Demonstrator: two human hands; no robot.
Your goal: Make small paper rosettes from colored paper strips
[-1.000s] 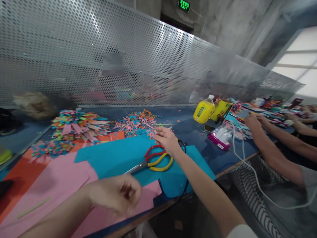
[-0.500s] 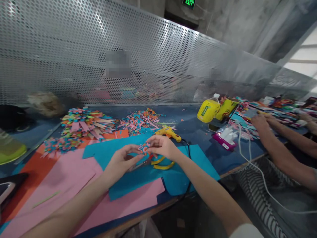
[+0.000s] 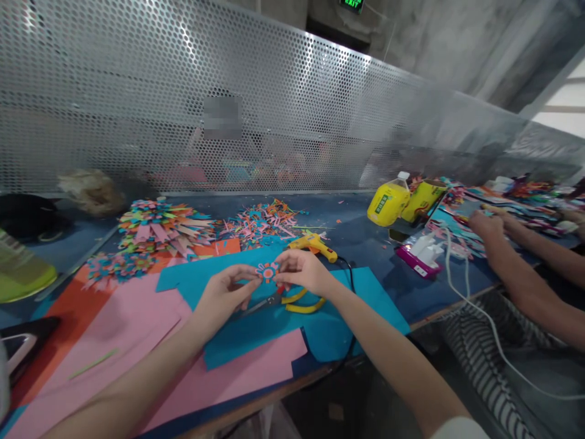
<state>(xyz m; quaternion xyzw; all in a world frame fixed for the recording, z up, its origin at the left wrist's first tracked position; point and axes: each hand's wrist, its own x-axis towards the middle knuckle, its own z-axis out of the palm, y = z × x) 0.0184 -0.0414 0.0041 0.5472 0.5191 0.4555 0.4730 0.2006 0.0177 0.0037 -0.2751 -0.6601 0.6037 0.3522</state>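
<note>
A small paper flower (image 3: 267,273), orange, blue and pink, is held up between both hands. My left hand (image 3: 228,294) pinches its left side, and my right hand (image 3: 299,272) pinches its right side. Just below them, scissors with yellow handles (image 3: 305,305) lie on blue paper (image 3: 365,305). Behind my right hand rests a yellow glue gun (image 3: 315,244) with a dark cord. Pink paper (image 3: 123,323) spreads under my left forearm.
Paper strip bundles (image 3: 159,228) and loose scraps (image 3: 265,222) lie toward the perforated screen (image 3: 274,110). A yellow bottle (image 3: 388,203) and a tissue pack (image 3: 420,256) stand right of centre. Another person's hands (image 3: 487,225) work at the far right. A phone (image 3: 25,347) is at left.
The view has shifted slightly, so the scene sits a little further right. The flower now faces the camera more clearly between my hands.
</note>
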